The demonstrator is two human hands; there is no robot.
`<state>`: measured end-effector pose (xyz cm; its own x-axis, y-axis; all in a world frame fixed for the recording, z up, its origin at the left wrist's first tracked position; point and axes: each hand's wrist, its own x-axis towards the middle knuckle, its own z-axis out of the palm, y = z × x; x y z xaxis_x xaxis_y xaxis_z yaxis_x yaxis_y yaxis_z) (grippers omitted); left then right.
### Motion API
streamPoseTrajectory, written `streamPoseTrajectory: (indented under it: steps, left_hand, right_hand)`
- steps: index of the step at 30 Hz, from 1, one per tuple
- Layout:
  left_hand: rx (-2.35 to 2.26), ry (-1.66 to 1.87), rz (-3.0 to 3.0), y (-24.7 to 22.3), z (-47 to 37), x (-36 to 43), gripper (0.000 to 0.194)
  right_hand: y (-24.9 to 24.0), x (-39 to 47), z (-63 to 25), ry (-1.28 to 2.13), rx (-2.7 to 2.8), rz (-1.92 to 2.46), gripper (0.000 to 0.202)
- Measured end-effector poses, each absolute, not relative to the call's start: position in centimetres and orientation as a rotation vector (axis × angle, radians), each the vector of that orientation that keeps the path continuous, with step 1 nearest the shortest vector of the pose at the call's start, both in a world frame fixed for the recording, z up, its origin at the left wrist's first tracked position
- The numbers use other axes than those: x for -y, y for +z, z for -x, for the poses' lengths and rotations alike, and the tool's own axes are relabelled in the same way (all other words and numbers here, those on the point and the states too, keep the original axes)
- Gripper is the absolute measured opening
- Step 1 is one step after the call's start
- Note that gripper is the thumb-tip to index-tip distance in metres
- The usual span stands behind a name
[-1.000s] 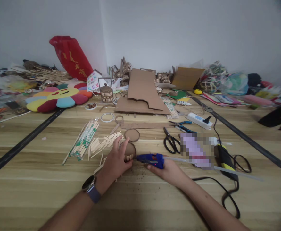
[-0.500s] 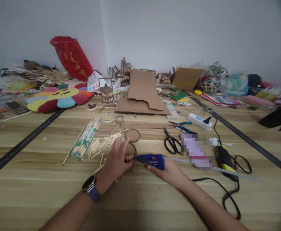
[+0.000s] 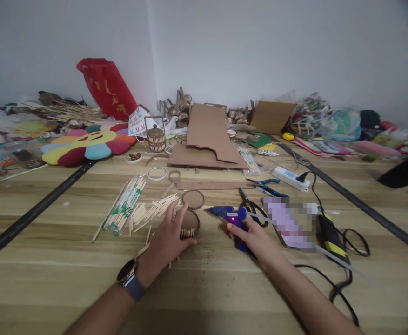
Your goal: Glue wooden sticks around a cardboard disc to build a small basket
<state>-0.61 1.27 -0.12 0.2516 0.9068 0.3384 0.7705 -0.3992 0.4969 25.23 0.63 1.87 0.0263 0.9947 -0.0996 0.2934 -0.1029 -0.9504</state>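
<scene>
My left hand (image 3: 167, 239) lies beside a round cardboard base (image 3: 190, 218), fingers and thumb spread around its left and near side. A row of short wooden stick pieces (image 3: 187, 233) stands along the near rim; the hand hides the base's left part. In my right hand (image 3: 256, 237) is a blue hot glue gun (image 3: 230, 214), its red light lit. Its nozzle points left, apart from the base, and a long clear glue stick (image 3: 332, 256) runs out of its back. Another cardboard disc (image 3: 193, 199) with a ridged rim lies just beyond.
Loose cut sticks (image 3: 155, 209) and a bundle of packaged sticks (image 3: 125, 204) lie left. Scissors (image 3: 250, 204), pliers (image 3: 268, 184), a power strip (image 3: 290, 178) and a black cable (image 3: 324, 277) are right. Cardboard sheets (image 3: 207, 125) and a finished small bucket (image 3: 156, 138) stand behind.
My right hand has drawn the glue gun right and up, away from the base. My left thumb has lifted outward from the stick pieces. The view has shifted slightly.
</scene>
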Motion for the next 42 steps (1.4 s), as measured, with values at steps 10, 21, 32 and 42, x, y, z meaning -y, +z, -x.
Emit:
streamPoseTrajectory:
  steps: [10,21,32,42]
  left_hand:
    - [-1.873,0.963,-2.423,1.5,6.5,-4.1,0.027]
    - [-1.925,0.517,-2.620,0.5,7.7,-5.3,0.025]
    - [-1.950,0.474,-2.593,1.1,7.2,-4.7,0.024]
    - [-2.058,0.561,-2.497,2.2,6.7,-3.9,0.027]
  right_hand:
    - [1.8,-1.2,-26.7,1.265,1.078,1.504,0.063]
    - [2.0,-1.2,-26.7,1.122,1.395,1.467,0.058]
    - [2.0,-0.8,-26.2,0.787,1.583,1.450,0.031]
    - [2.7,-0.4,-25.6,0.503,1.727,1.373,0.022]
